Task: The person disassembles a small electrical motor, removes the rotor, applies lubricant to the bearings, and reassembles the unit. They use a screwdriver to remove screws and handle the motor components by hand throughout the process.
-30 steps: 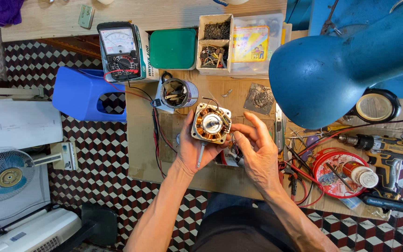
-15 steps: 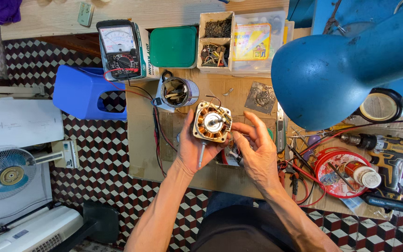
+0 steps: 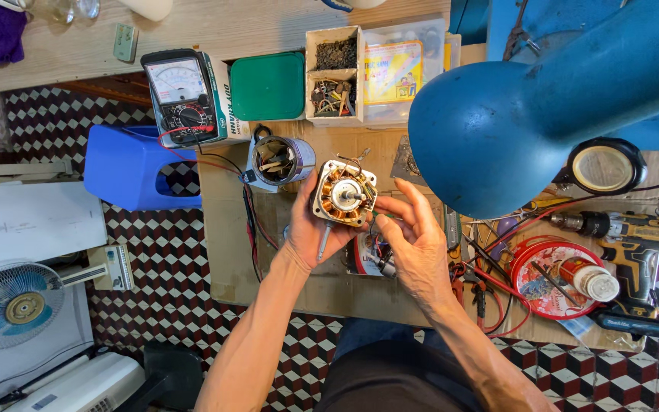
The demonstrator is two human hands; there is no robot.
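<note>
My left hand [image 3: 308,235] grips a small electric motor [image 3: 344,194] from its left side and underneath, holding it above the cardboard-covered workbench [image 3: 230,267]. The motor shows copper windings around a silver hub with a shaft. My right hand [image 3: 415,243] is at the motor's right side, fingers spread, with the fingertips touching the thin wires at its edge. Whether those fingers pinch a wire is too small to tell.
An analog multimeter [image 3: 181,97] with red and black leads stands at the back left. Beside it are a green lid [image 3: 268,85], a cup of tools [image 3: 280,161] and parts boxes [image 3: 333,74]. A blue lamp head [image 3: 497,130] overhangs the right. A drill [image 3: 625,231] and red tin [image 3: 558,278] lie right.
The motor and both hands sit slightly higher and further right in view. My right fingers have stretched out more toward the motor's right edge.
</note>
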